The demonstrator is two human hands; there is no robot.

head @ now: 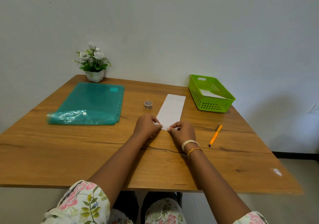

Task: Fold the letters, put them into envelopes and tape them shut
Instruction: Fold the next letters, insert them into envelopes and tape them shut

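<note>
A long white folded letter point(171, 110) is laid flat on the wooden tabletop point(86, 147), and its near end is pinched by the curled fingers of both hands: the left hand point(146, 126) at the near left corner, the right hand point(182, 132) at the near right corner. A roll of tape point(148, 105) is seen just left of the letter, a teal plastic folder point(91, 103) farther left. A green basket point(209, 94) holding white paper point(209, 93) stands to the letter's right, with an orange pen point(215, 135) right of its near end.
</note>
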